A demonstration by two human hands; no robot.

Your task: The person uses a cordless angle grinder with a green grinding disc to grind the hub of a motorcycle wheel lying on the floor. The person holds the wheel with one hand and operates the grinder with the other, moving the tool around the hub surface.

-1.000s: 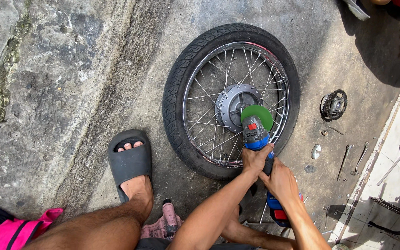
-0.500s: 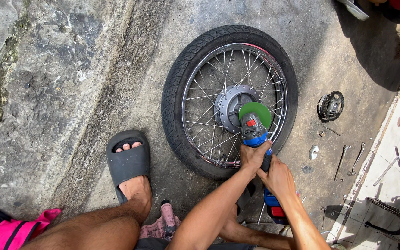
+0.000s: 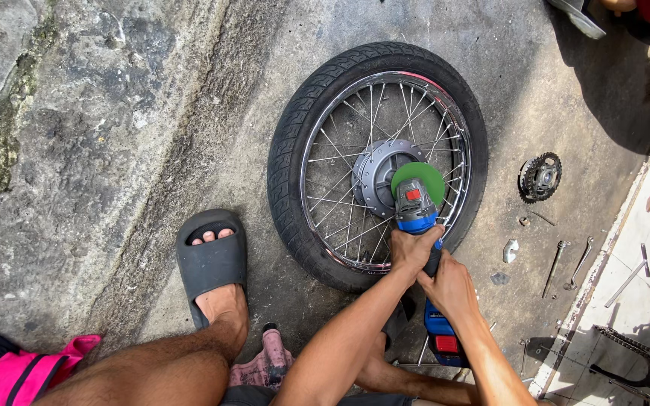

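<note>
Both hands grip a blue cordless angle grinder [image 3: 423, 248] held over a wheel. The right hand [image 3: 451, 288] wraps its body, near the red-labelled battery; the left hand [image 3: 412, 248] closes around its neck. Its green disc [image 3: 418, 177] sits at the grey hub [image 3: 380, 171] of a spoked, chrome-rimmed motorcycle wheel [image 3: 376, 159] lying flat on concrete. Farther right lies a black sprocket [image 3: 540, 177].

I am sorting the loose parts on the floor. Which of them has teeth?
The black sprocket, right of the wheel. It is round and toothed; the others are slim rods and small bits.
</note>
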